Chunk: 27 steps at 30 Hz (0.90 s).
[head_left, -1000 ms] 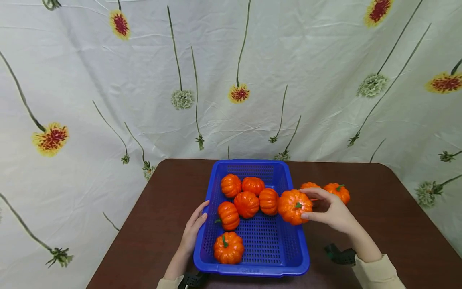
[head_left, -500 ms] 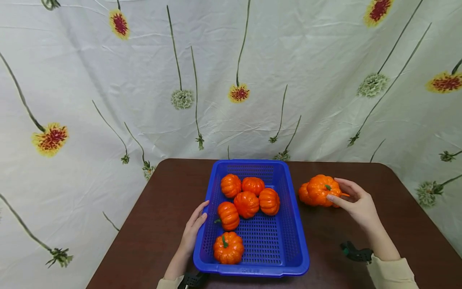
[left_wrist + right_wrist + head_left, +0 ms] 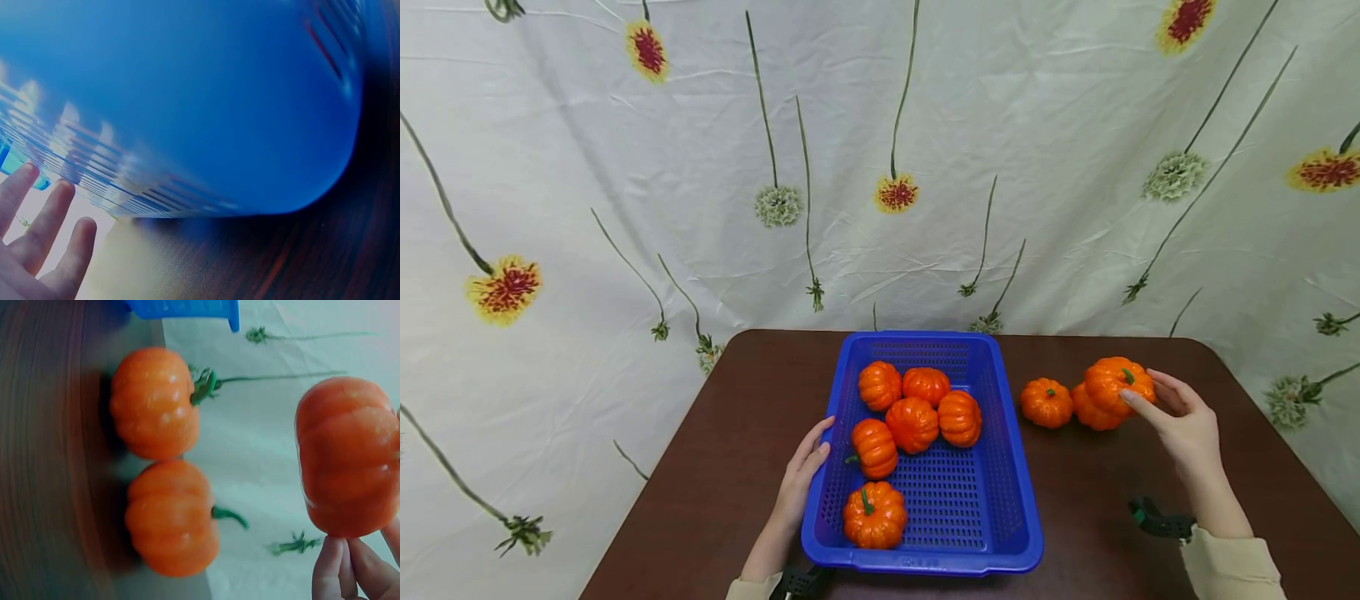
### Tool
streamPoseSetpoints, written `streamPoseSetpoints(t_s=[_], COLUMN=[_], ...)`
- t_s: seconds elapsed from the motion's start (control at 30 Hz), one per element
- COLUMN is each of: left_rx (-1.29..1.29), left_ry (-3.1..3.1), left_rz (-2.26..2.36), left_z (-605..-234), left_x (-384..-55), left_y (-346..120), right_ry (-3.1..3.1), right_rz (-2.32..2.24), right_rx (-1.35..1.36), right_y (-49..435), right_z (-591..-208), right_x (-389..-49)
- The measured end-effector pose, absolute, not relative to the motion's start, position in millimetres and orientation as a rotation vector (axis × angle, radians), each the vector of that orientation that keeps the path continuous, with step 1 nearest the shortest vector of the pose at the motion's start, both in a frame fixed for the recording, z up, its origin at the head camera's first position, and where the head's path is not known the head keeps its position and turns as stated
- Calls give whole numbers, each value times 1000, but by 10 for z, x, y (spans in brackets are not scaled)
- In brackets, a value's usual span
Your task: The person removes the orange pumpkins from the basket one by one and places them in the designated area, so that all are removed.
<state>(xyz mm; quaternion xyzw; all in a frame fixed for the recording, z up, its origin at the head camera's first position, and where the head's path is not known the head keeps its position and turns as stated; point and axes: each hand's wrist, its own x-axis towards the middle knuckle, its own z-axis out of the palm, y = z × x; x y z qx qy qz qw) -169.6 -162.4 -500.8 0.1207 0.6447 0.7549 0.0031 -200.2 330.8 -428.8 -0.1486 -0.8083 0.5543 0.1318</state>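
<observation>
My right hand (image 3: 1187, 429) pinches a small glossy orange pumpkin (image 3: 1107, 385) by its side, thumb in front and fingers behind. In the right wrist view this pumpkin (image 3: 350, 459) is raised off the table, stem toward the right. It overlaps a second pumpkin (image 3: 1093, 414) in the head view, and a third pumpkin (image 3: 1047, 403) lies just left of that one. My left hand (image 3: 797, 479) rests at the left rim of a blue plastic basket (image 3: 921, 562). In the left wrist view its fingers (image 3: 80, 244) are nearly straight and spread beside the slotted basket wall.
Several more pumpkins (image 3: 913, 425) lie in the basket, grouped toward its far and left sides, with one pumpkin (image 3: 876, 515) at the near left corner. The dark brown table (image 3: 730, 433) has rounded far corners. Behind it hangs a white flower-print cloth (image 3: 880, 258).
My right hand has carried the held pumpkin rightward, from over the basket's right rim, past the two pumpkins on the table. The left hand and basket have stayed in place.
</observation>
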Motion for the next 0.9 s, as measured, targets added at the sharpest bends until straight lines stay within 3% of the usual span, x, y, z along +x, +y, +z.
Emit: streamPoseSetpoints(t_s=[0.13, 0.4, 0.7, 0.9], left_rx=[389, 411, 400, 396], left_ry=[2030, 2039, 2016, 2012], left_rz=[2364, 2362, 2369, 2372], left_z=[-5008, -4994, -4997, -5001], left_x=[-1691, -1684, -1684, -1688], left_y=[-1625, -1623, -1619, -1619], right_ry=[-2239, -1964, -1770, -1814], right_rz=[1680, 1767, 1875, 1799], right_rx=[-524, -678, -872, -923], right_y=[3368, 3741, 3626, 3670], right_z=[-4285, -4743, -4630, -4763], right_x=[-1985, -2178, -2070, -2098])
